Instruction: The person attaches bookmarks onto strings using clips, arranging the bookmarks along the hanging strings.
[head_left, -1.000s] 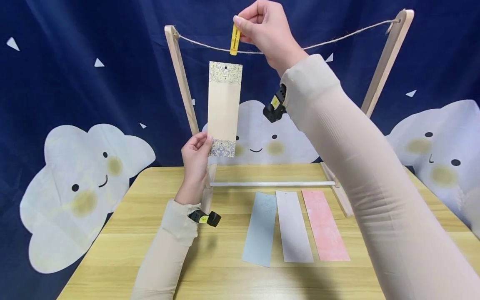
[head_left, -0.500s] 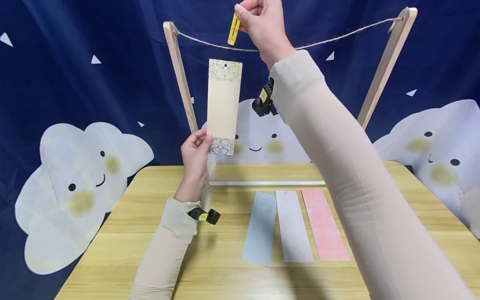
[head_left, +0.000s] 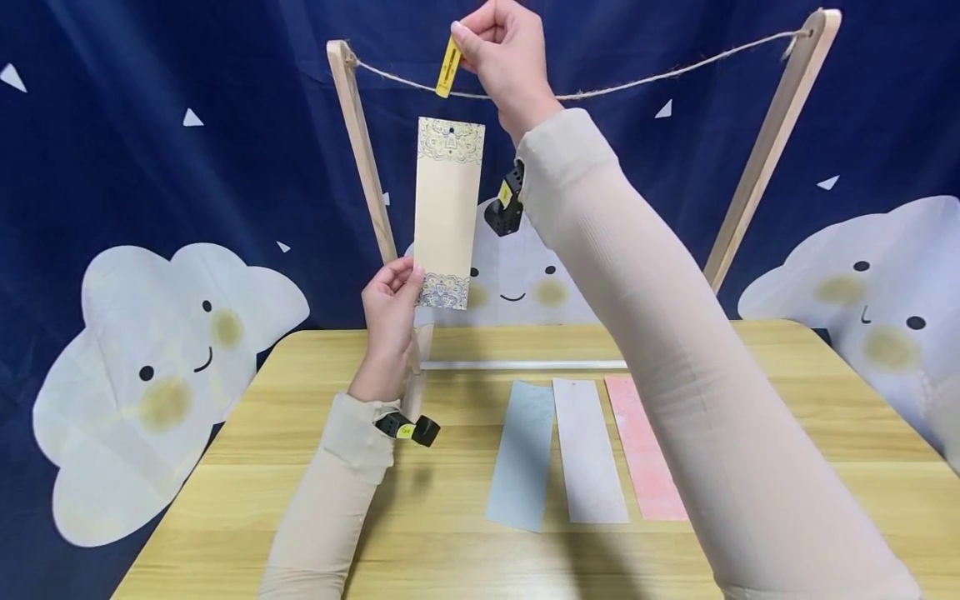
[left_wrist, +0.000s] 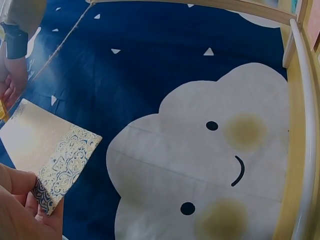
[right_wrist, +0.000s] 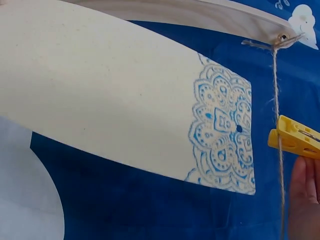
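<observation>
My left hand (head_left: pixel 392 304) pinches the lower left edge of a cream bookmark (head_left: pixel 447 212) and holds it upright. Blue lace patterns mark both ends of the bookmark, and a small hole sits near its top. My right hand (head_left: pixel 508 54) pinches a yellow clothespin (head_left: pixel 447 67) above the bookmark, its tip pointing down at the twine (head_left: pixel 615 88). In the right wrist view the clothespin's (right_wrist: pixel 300 137) jaws straddle the twine (right_wrist: pixel 276 90), with a gap between them and the bookmark's (right_wrist: pixel 222 127) patterned end.
The twine hangs between two wooden posts (head_left: pixel 360 142) of a frame joined by a white rod (head_left: pixel 525 365). On the wooden table (head_left: pixel 247 467) lie a blue bookmark (head_left: pixel 521 454), a pale lilac one (head_left: pixel 590 450) and a pink one (head_left: pixel 645 450), partly behind the right sleeve.
My right hand has lifted the clothespin off the twine, shifted it left and lowered it back to the twine. My left hand and the bookmark have barely moved.
</observation>
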